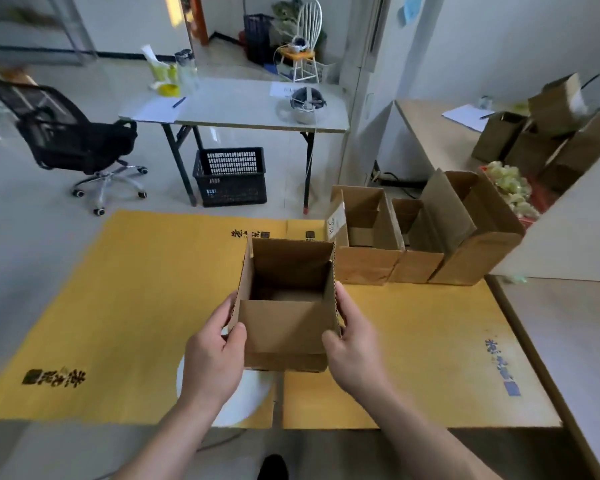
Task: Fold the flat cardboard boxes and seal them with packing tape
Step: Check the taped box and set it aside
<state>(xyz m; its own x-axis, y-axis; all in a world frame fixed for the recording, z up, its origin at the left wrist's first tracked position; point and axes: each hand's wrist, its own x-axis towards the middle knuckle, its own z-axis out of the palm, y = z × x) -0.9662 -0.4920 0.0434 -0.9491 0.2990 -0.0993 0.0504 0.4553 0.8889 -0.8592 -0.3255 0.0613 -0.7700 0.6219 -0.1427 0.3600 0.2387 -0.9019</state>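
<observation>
Open box (284, 306) being held over cardboard sheet (146, 289), L hand (212, 362) gripping its left side, R hand (354, 355) its right. Three boxes (368, 261) standing in a row just behind-right of it; crate (231, 178) & table (236, 109) sitting farther behind; chair (70, 133) behind-left.

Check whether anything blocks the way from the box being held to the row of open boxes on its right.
Nothing visible does: only bare yellow sheet lies between the held box and the nearest open box.

Plain brown cardboard box (284, 317) at centre, yellow cardboard sheet (146, 306) beneath it, black printed characters (54, 377) at 8 o'clock, blue printed characters (501, 367) at 4 o'clock, brown open boxes (368, 265) at 2 o'clock, black mesh chair (66, 133) at 10 o'clock, black lattice crate (231, 176) at 12 o'clock
</observation>
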